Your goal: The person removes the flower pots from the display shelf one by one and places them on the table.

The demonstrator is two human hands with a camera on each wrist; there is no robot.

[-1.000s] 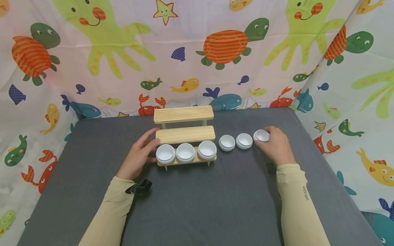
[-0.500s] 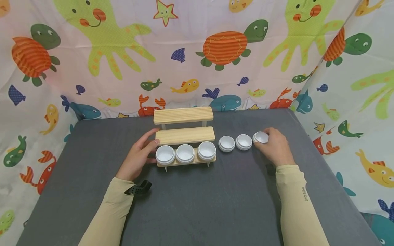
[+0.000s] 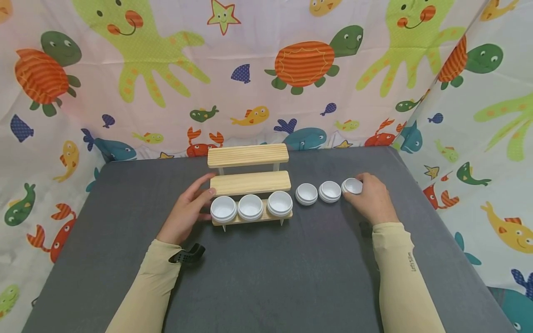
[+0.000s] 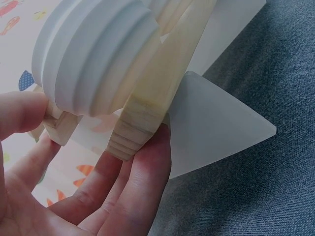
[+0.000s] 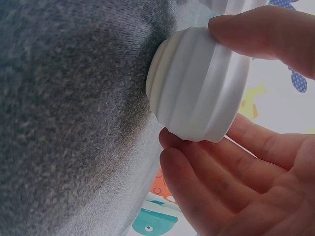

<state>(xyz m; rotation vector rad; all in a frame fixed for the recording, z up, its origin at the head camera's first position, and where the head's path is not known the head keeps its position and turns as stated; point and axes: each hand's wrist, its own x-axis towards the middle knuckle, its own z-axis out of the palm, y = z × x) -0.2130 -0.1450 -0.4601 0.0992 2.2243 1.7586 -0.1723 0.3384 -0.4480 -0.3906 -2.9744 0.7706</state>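
A white cup [image 3: 351,186], round, open-topped, ringed with ridges, sits on the grey worktop [image 3: 287,273] right of two matching cups [image 3: 330,190], pinched by the right hand [image 3: 372,200] between thumb and fingers [image 5: 186,184]. The left hand [image 3: 186,215] grips the left end of a pale three-tier wooden stand [image 3: 250,183].

Grey cloth-covered table [image 3: 270,277]: three-tier wooden rack [image 3: 250,183] standing; row of three white cups [image 3: 330,191] beside it.
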